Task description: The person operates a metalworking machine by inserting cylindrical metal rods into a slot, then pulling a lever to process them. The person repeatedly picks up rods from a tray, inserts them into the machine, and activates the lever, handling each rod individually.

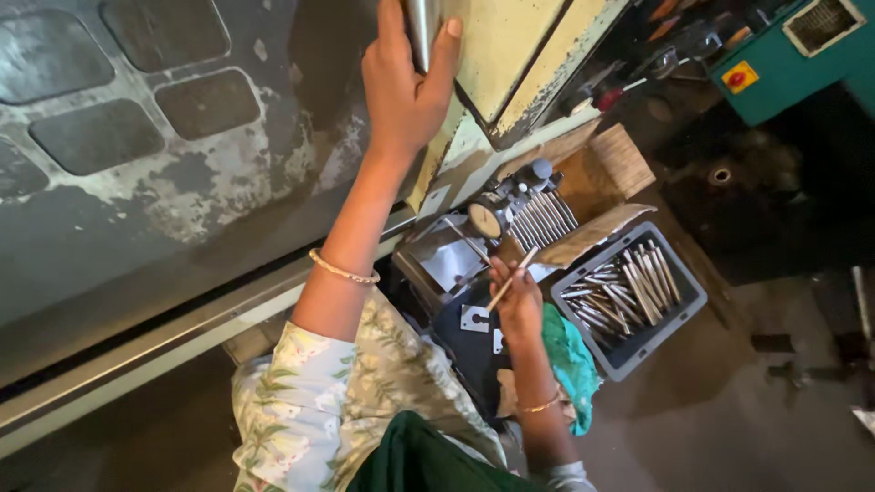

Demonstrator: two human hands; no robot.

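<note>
Overhead, one hand on a machine handle, the other holding a thin rod.

Filling the upper left of the frame, a worn grey machine body (137, 137) with flaking paint runs down to a pale rail. At the top centre, the left hand (406, 87) is raised, its grip wrapped closed around a shiny metal handle (421, 27). Right of centre, a grey crate (629, 296) holds many finished-looking metal pins, loosely piled, which suggests much of the batch is already through; how many remain I cannot tell. Above it, a row of rods (544, 219) lies beside a dial gauge (485, 219). Near the middle, the right hand (518, 301) pinches one thin rod (510, 281) between fingertips, tilted, just above a dark tabletop (465, 351), apart from the crate.
</note>
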